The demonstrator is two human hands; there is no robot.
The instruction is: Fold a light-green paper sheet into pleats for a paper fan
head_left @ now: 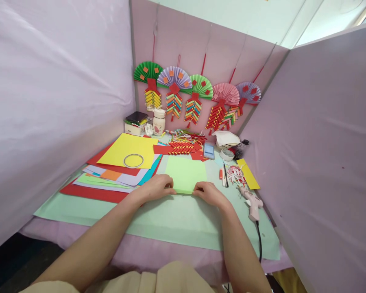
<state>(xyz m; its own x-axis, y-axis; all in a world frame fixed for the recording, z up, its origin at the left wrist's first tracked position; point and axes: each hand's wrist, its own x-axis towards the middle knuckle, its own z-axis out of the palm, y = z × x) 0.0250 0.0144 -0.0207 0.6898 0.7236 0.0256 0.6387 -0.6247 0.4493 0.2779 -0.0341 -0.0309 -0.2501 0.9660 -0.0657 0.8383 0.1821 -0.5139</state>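
Observation:
A light green paper sheet [186, 173] lies flat in the middle of the pale green table cover [177, 219]. My left hand [157, 187] pinches the sheet's near edge at its left corner. My right hand [209, 193] pinches the same edge at its right corner, where a narrow strip looks folded over. Both hands rest on the table with fingers curled onto the paper.
A stack of coloured paper [116, 175] with a yellow sheet and a tape ring [133, 160] lies to the left. A pink glue gun [252, 201], paper strips, a phone [209, 150] and tape are to the right. Paper fans [198, 91] hang on the back partition.

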